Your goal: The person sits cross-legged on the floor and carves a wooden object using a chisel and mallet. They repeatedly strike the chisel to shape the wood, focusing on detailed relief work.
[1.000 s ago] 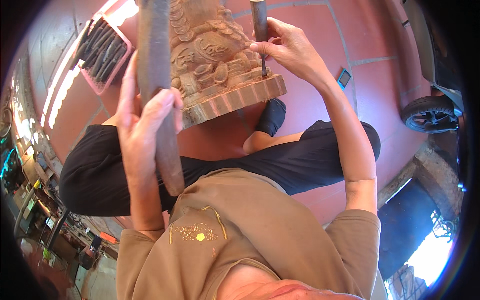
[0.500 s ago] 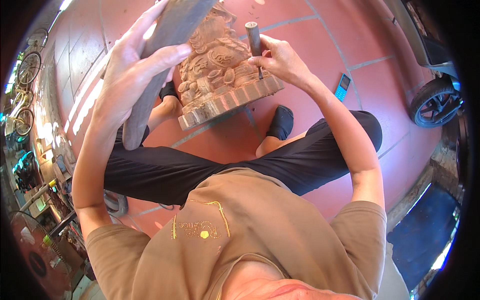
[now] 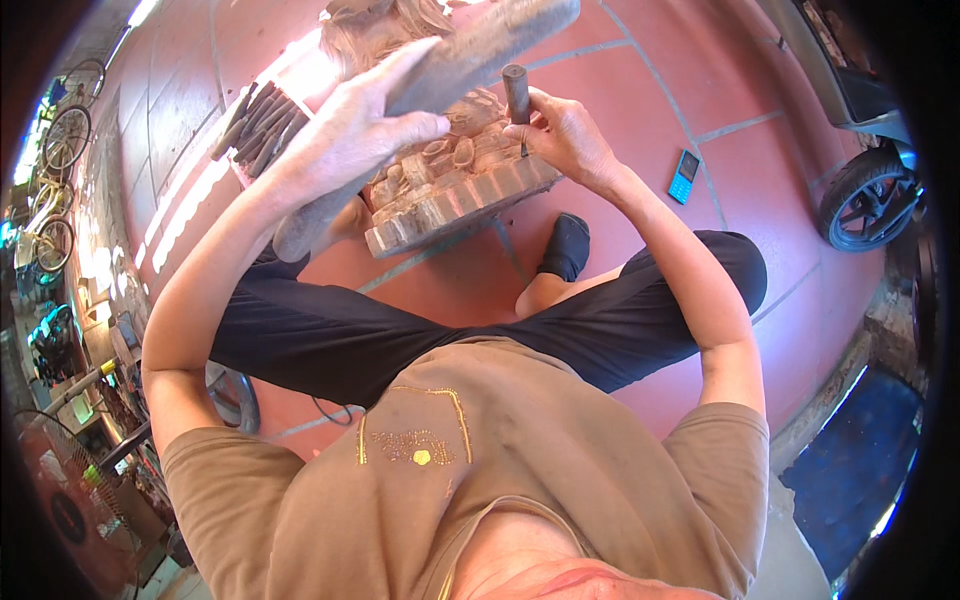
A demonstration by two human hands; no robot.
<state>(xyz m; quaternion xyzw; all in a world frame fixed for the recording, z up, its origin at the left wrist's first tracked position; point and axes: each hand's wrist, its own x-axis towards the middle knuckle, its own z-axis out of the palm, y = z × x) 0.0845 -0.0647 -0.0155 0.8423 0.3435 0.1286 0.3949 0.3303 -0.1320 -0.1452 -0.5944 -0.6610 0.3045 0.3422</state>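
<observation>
In my left hand [image 3: 345,135] is a long, dark wooden mallet [image 3: 490,50], held slantwise over the carving. My thumb lies along its side, and the other fingers are partly hidden. The mallet's far end is above and beside the chisel handle, apart from it as far as I can see. My right hand [image 3: 570,140] is closed round a wood-handled chisel [image 3: 516,92], keeping it nearly upright. Its tip meets the scalloped base of a brown wooden carving [image 3: 415,232] between my feet. The mallet and left hand cover much of the carved figure.
A bundle of dark-handled tools [image 3: 265,125] lies left of the carving. On the red tiles [image 3: 620,260] to the right is a blue keypad phone [image 3: 684,176]. A vehicle wheel [image 3: 868,205] stands at the far right, a fan [image 3: 75,510] at the lower left, with bicycles [image 3: 62,140] beyond.
My left hand has swung the mallet rightward, bringing its far end near the chisel top. The tool bundle has come into sight. The chisel stays at about the same spot on the base.
</observation>
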